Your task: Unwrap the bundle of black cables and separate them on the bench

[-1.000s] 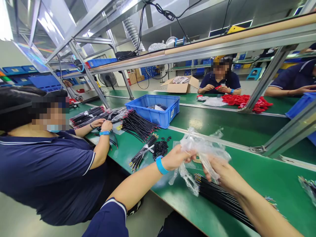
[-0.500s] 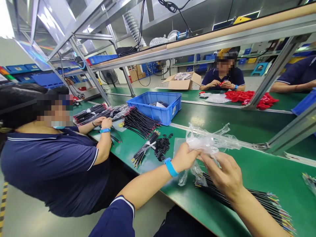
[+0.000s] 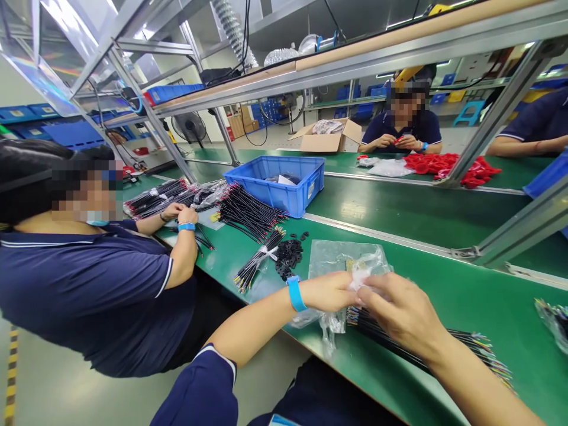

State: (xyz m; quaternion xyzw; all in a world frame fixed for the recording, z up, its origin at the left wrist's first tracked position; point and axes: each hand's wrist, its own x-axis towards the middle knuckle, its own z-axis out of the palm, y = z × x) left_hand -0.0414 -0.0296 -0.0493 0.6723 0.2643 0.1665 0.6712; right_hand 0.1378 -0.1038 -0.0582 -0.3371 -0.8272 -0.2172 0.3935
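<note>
My left hand (image 3: 331, 290), with a blue band on its wrist, has its fingers closed on a crumpled clear plastic bag (image 3: 361, 272). Close against it, my right hand (image 3: 397, 305) pinches the same plastic from the right. Some of the plastic hangs below my hands over the table's front edge. Under my right hand and forearm lies a bundle of black cables (image 3: 386, 336) with multicoloured ends. Behind my hands, a flat clear sheet or bag (image 3: 326, 254) rests on the green table (image 3: 444, 284).
Left of my hands lie small black parts (image 3: 289, 255), a tied cable bundle (image 3: 258, 260) and a larger cable pile (image 3: 248, 213). A blue bin (image 3: 284, 192) stands behind. A person (image 3: 110, 284) sits close at left. A metal frame post (image 3: 519, 219) rises at right.
Both hands have moved down toward the cable bundle. The plastic, spread above my hands before, is now gathered smaller between them. The view has shifted slightly.
</note>
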